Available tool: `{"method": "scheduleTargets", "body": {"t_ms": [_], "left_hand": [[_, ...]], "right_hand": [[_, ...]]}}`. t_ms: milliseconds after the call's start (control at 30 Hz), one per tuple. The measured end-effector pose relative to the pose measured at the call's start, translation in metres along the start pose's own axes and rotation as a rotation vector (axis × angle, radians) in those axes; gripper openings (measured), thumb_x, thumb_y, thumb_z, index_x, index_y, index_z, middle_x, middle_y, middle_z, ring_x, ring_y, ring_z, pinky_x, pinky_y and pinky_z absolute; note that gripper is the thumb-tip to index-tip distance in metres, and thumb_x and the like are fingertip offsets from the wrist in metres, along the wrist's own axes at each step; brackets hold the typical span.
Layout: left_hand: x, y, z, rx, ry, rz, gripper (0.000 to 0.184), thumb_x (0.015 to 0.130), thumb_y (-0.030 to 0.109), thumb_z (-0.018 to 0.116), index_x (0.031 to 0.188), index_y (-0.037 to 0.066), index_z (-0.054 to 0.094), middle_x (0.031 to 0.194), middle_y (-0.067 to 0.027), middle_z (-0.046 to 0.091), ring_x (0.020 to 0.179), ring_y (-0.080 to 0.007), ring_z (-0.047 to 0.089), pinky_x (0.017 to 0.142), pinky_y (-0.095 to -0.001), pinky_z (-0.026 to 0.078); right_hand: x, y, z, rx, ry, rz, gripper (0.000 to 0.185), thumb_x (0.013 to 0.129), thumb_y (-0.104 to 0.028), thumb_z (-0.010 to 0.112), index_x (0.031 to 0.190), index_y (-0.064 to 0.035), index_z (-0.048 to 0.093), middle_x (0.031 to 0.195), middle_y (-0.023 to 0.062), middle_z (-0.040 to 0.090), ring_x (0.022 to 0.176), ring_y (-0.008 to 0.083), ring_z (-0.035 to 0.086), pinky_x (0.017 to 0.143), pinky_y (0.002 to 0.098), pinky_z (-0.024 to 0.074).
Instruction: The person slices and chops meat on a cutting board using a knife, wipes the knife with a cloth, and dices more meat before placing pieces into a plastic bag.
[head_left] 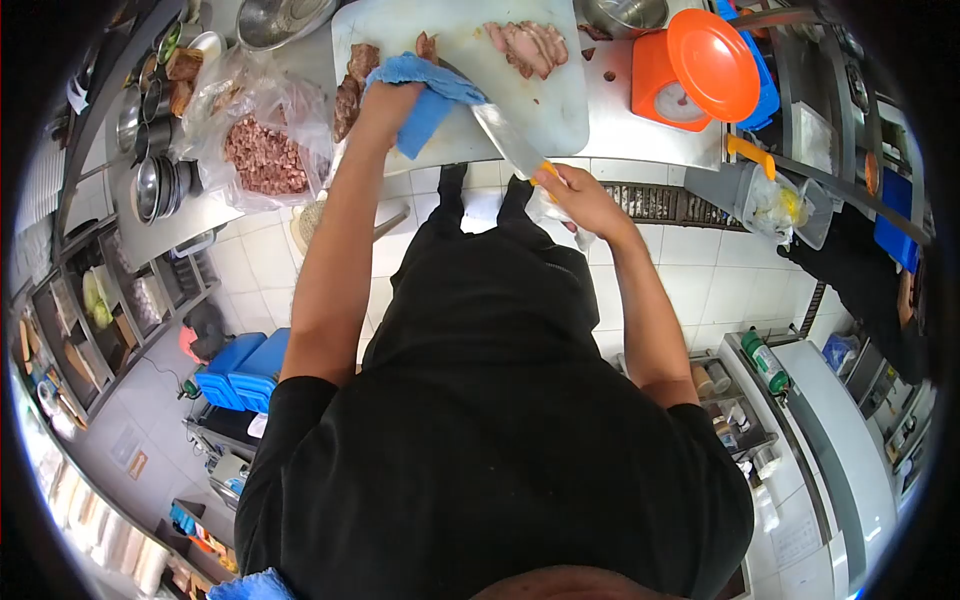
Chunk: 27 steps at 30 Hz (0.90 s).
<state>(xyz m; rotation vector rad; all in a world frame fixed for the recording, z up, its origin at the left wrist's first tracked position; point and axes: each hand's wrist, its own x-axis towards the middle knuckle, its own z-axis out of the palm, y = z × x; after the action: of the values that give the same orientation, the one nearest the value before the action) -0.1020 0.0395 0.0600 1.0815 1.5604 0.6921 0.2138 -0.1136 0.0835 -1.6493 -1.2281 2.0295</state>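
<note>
I see the right hand [585, 203] gripping a yellow-handled knife [508, 138], its blade over the front of a white cutting board [545, 110]. The left hand [392, 108] clutches a blue cloth [424, 122] against the blade; wiping looks unfinished. Sliced meat [527, 48] lies right; darker pieces [350, 88], left, seem uncut.

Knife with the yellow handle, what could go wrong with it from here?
The knife might cut through the cloth, which seems to lie across it, and nick the left hand. Its handle, in the right hand, is out past the board, so a slip could drop it to the floor.
</note>
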Motion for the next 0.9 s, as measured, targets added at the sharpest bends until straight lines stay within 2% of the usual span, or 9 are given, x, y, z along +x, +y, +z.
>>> {"method": "scheduleTargets", "body": {"t_ms": [100,167,267,367,400,533,600,767,900], "left_hand": [[-0.017,0.02,0.032,-0.266,-0.069,0.124,0.024,0.095,0.006,0.066,0.116,0.006,0.076,0.111,-0.0073,0.076,0.104,-0.0179,0.07,0.09,-0.0359,0.056],[-0.008,0.03,0.052,-0.273,-0.223,0.217,0.025,0.096,0.008,0.067,0.12,0.006,0.073,0.115,-0.0064,0.075,0.105,-0.0165,0.069,0.092,-0.0348,0.056],[0.004,0.037,0.087,-0.167,-0.24,0.194,0.031,0.097,0.009,0.066,0.128,0.003,0.069,0.122,-0.0068,0.072,0.11,-0.017,0.067,0.095,-0.0344,0.055],[-0.002,0.049,0.094,-0.078,-0.183,0.126,0.036,0.097,0.006,0.065,0.133,0.002,0.066,0.13,-0.0084,0.07,0.119,-0.0201,0.065,0.101,-0.0344,0.054],[-0.016,0.054,0.088,-0.126,-0.182,0.071,0.038,0.097,0.007,0.066,0.135,0.002,0.064,0.132,-0.0092,0.069,0.12,-0.0208,0.065,0.102,-0.0352,0.053],[-0.036,0.008,0.045,-0.516,-0.205,0.06,0.04,0.099,0.014,0.064,0.138,0.0,0.062,0.13,-0.0123,0.069,0.12,-0.0242,0.067,0.105,-0.0382,0.054],[-0.068,0.0,0.006,-0.757,-0.163,-0.155,0.046,0.1,0.015,0.06,0.143,-0.001,0.057,0.138,-0.0141,0.066,0.127,-0.0272,0.065,0.113,-0.041,0.05],[-0.125,-0.029,-0.069,-1.05,-0.35,0.087,0.063,0.096,0.033,0.068,0.147,0.001,0.053,0.145,-0.015,0.062,0.133,-0.0332,0.062,0.117,-0.051,0.048],[-0.146,-0.064,-0.1,-1.141,-0.258,0.018,0.067,0.094,0.036,0.07,0.148,0.0,0.052,0.145,-0.0155,0.062,0.133,-0.0342,0.061,0.115,-0.0527,0.049]], "right_hand": [[-0.028,-0.003,-0.015,-0.046,0.129,-0.025,0.051,0.107,-0.049,0.061,0.115,0.001,0.069,0.07,0.0027,0.059,0.052,0.0098,0.055,0.046,0.0293,0.0442],[-0.046,-0.011,-0.027,-0.105,0.256,-0.049,0.052,0.107,-0.049,0.061,0.115,0.0018,0.069,0.067,0.0011,0.058,0.052,0.0105,0.056,0.047,0.0293,0.0451],[-0.056,-0.02,-0.049,-0.215,0.385,-0.018,0.052,0.107,-0.048,0.061,0.111,0.0032,0.067,0.066,0.0092,0.061,0.052,0.0194,0.061,0.05,0.0358,0.0477],[-0.06,-0.028,-0.06,-0.475,0.496,-0.068,0.053,0.108,-0.048,0.06,0.103,0.004,0.064,0.071,0.0228,0.065,0.056,0.0366,0.064,0.055,0.046,0.0495],[-0.058,-0.023,-0.063,-0.578,0.536,-0.13,0.053,0.107,-0.048,0.06,0.097,0.004,0.06,0.076,0.0314,0.065,0.065,0.0511,0.063,0.062,0.0544,0.0497],[-0.069,-0.031,-0.047,-0.679,0.652,-0.125,0.05,0.107,-0.046,0.06,0.098,0.003,0.058,0.077,0.0307,0.066,0.074,0.054,0.065,0.066,0.0578,0.0499],[-0.07,-0.033,-0.031,-0.61,0.641,-0.148,0.048,0.108,-0.044,0.06,0.099,0.0024,0.058,0.078,0.0307,0.067,0.076,0.0538,0.066,0.067,0.0589,0.0497],[-0.048,-0.025,0.021,-0.49,0.496,-0.163,0.047,0.107,-0.045,0.06,0.098,0.0016,0.057,0.076,0.0298,0.066,0.077,0.0532,0.066,0.068,0.0595,0.0496],[-0.026,-0.023,0.047,-0.57,0.441,-0.156,0.048,0.107,-0.046,0.06,0.098,0.0015,0.057,0.076,0.0291,0.067,0.077,0.0529,0.067,0.068,0.0594,0.0498]]}}
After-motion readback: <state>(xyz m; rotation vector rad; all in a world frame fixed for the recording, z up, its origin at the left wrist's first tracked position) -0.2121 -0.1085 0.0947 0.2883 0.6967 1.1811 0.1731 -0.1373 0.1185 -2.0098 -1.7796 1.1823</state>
